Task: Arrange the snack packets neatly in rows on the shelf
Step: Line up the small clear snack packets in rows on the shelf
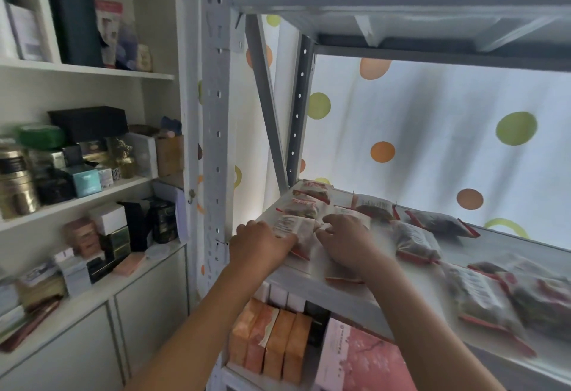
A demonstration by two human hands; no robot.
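Nearest you, below the shelf (364, 301), orange boxes (272, 341) and a pink box (361, 359) stand on the lower level; leave them alone

Your left hand (262, 243) lies on the near end of a packet (296, 231) at the shelf's front left corner, fingers curled over its edge and gripping it. Your right hand (346, 240) sits just beside, fingers bent down onto the same packet's right side; whether it pinches the packet or only presses it, you cannot tell from here. A red sealed strip (344, 280) of another packet shows under your right wrist

The packets look light and soft: thin clear film over loose dark contents, with stiffer red seams at the ends. Film like that probably slides easily on the smooth shelf and crumples if squeezed, so take hold at the seams or push flat on the long edges

Beyond your hands, three packets (309, 202) already lie in a column toward the back left corner. To the right, loose packets (417, 240) lie scattered and tilted, with blurred ones (494, 298) at the far right, still to be lined up

Behind everything hangs a dotted curtain (432, 131)
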